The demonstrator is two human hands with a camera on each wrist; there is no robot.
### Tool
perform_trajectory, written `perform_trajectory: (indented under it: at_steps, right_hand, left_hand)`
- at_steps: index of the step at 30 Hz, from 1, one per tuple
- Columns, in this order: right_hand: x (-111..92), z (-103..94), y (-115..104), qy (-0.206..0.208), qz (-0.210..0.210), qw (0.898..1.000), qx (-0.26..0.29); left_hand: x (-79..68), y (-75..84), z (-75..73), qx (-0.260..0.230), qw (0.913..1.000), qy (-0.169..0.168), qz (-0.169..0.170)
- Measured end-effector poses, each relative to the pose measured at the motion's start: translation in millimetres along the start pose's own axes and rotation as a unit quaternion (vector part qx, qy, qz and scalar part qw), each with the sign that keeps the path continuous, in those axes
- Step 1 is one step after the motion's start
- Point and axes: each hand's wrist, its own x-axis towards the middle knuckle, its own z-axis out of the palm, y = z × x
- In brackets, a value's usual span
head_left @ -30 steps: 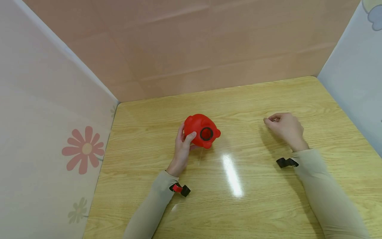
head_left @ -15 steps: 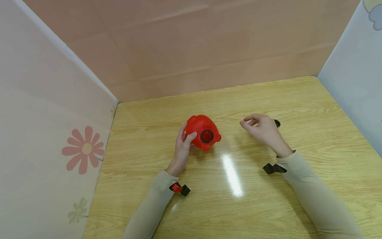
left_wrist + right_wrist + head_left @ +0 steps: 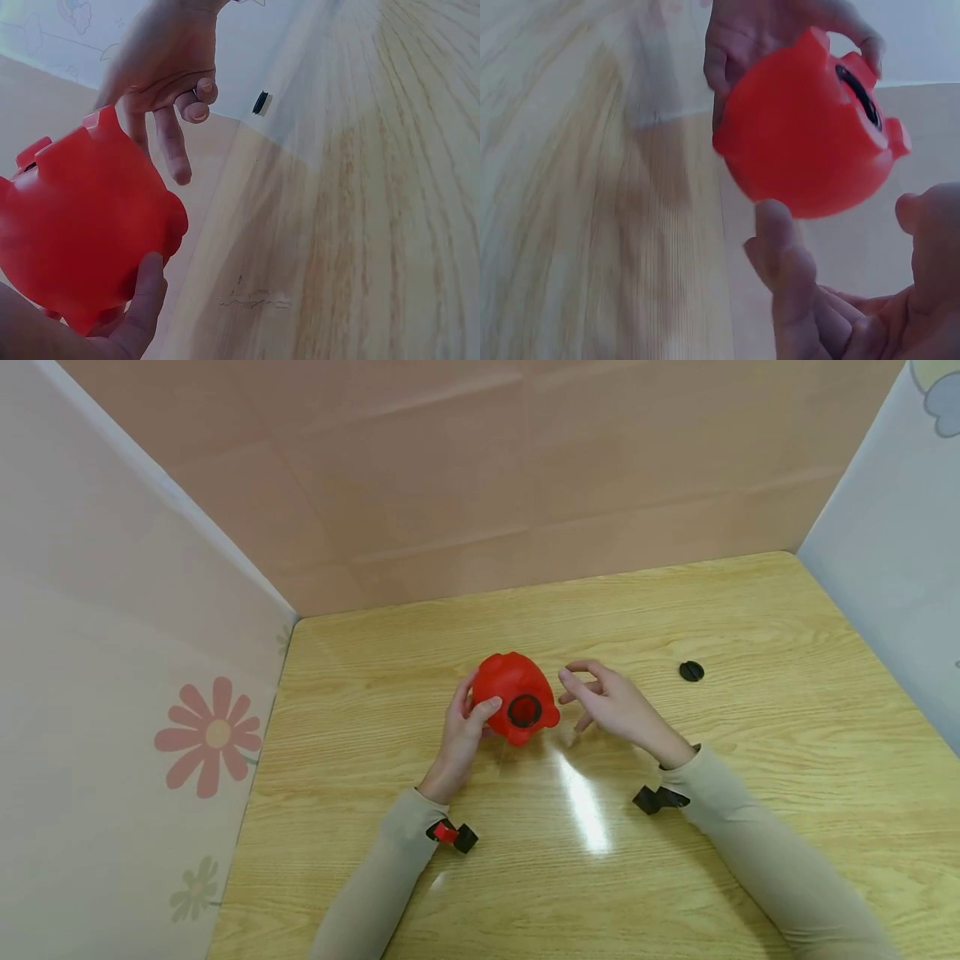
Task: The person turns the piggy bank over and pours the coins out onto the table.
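A red piggy bank [image 3: 510, 678] is held up over the table in my left hand [image 3: 459, 735], the thumb over its underside and the fingers round its far side. Its stubby feet and a round, black-rimmed opening [image 3: 525, 711] face up toward the head camera. My right hand [image 3: 611, 703] is just to the right of the piggy bank, fingers spread and slightly bent, holding nothing. In the right wrist view its fingertips [image 3: 771, 217] come close to the red body [image 3: 802, 135]. A round black plug [image 3: 692, 671] lies on the table beyond the right hand.
The wooden table [image 3: 360, 693] meets a pinkish-brown wall [image 3: 480, 485] at the back. Pale panels stand at the left [image 3: 112, 652] and right [image 3: 892, 543], the left one with printed flowers. Small black cameras are strapped at both wrists.
My right hand has moved left from the table's right side to beside the piggy bank, uncovering the black plug. The left hand has shifted the piggy bank slightly toward the right and nearer.
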Motion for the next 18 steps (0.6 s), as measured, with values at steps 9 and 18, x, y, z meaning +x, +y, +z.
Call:
perform_trajectory:
  at_steps: [9,18]
  right_hand:
    - [1,14.4,-9,-0.106,0.024,0.986,0.128]
    - [1,14.8,-4,-0.156,0.039,0.965,0.206]
  left_hand:
    - [0.8,-1.0,4.3,0.027,0.9992,-0.022,0.022]
    - [-1.8,-2.4,3.1,0.057,0.9945,-0.077,0.042]
